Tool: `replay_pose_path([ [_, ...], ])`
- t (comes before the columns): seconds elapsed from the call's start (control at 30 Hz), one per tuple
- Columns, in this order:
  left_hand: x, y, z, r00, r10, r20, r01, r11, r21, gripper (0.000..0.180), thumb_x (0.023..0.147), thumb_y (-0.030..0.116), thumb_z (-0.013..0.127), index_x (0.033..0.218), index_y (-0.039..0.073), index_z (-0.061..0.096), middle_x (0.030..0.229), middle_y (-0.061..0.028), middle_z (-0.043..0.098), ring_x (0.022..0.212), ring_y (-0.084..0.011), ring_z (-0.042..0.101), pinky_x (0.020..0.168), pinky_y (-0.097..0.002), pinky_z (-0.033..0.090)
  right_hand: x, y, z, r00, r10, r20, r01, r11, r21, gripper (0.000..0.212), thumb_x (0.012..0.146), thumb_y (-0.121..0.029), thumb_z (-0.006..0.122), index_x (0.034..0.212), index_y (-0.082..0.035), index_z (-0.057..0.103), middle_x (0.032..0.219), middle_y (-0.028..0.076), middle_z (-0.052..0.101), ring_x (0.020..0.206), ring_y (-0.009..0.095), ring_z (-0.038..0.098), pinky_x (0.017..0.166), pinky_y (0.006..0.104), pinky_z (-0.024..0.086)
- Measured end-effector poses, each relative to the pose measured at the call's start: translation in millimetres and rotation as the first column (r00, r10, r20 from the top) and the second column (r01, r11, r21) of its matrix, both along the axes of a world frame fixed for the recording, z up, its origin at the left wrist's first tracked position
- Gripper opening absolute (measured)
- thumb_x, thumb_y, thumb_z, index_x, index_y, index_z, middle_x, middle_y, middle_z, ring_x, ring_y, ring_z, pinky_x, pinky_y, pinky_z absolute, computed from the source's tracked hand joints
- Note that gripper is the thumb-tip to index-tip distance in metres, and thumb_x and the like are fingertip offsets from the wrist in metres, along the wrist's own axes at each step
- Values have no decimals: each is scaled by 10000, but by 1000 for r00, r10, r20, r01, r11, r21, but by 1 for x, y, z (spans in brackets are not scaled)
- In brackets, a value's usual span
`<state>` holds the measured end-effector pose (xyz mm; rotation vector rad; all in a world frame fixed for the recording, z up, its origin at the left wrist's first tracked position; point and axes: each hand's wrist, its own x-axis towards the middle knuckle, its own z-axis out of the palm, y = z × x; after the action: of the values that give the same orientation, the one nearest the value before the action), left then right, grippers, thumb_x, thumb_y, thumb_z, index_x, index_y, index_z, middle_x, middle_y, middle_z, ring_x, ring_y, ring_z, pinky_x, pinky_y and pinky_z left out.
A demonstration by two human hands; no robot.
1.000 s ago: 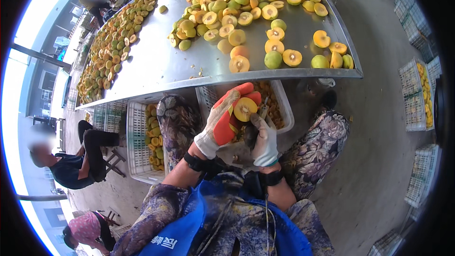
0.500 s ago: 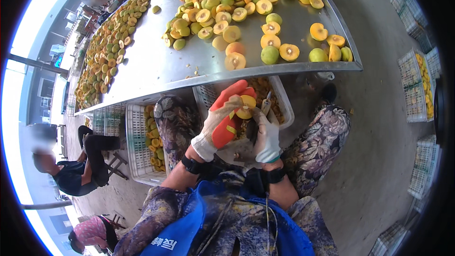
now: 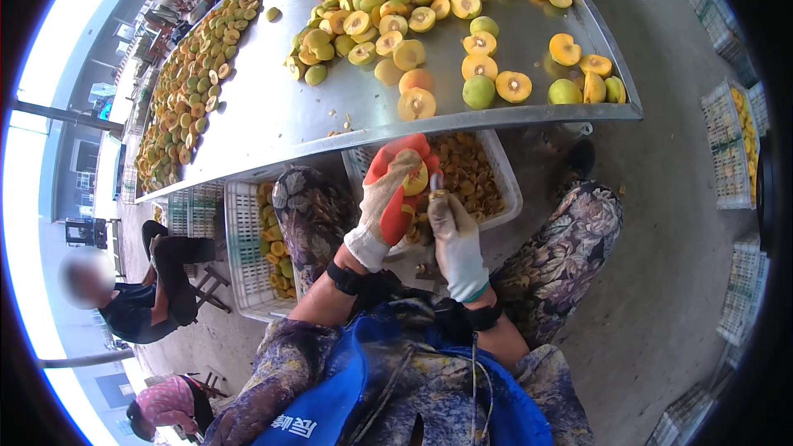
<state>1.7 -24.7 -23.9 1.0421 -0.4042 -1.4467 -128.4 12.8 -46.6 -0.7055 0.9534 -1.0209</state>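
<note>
Left hand (image 3: 387,201) curls its fingers round the fruit (image 3: 415,182), right hand (image 3: 453,236) pinches the tool (image 3: 436,182) (short grip's steadier imo).

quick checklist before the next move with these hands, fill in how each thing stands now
1. Fruit piece held: ok, in the left hand.
2. Tool held: ok, in the right hand, metal end up.
3. Gloves on: ok, both hands.
4. Tool clear of left fingers: cannot tell, very close in this view.
5. Crate in view behind the hands: ok.
</note>
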Motion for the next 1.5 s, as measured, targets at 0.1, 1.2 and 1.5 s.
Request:
replay_pose_path([
  [0.1,-9,5,5,1000,-9,23,12,995,-102,362,1000,187,638,1322,31,591,1229,-88,652,1073,-213,657,948,-376,568,5,1,0,987,47,-151,-73,982,-174,321,1054,-308,553,1087,3,628,803,46,601,703,133,513,654,308,455],
  [1.2,-4,10,16,947,-200,250,242,958,-154,375,975,326,693,1088,-31,674,930,-98,719,789,-183,699,714,-332,577,13,14,0,976,215,-25,-216,971,-98,442,1096,-338,452,1335,19,552,1154,55,622,1016,127,555,884,290,479],
  [1.5,-10,3,16,936,-217,276,261,956,-133,368,941,328,732,1068,-13,682,945,-101,717,734,-191,695,657,-337,587,14,16,-38,963,183,199,-174,983,-58,486,1085,-447,435,1323,-49,580,1147,32,627,1024,137,597,873,306,502],
])
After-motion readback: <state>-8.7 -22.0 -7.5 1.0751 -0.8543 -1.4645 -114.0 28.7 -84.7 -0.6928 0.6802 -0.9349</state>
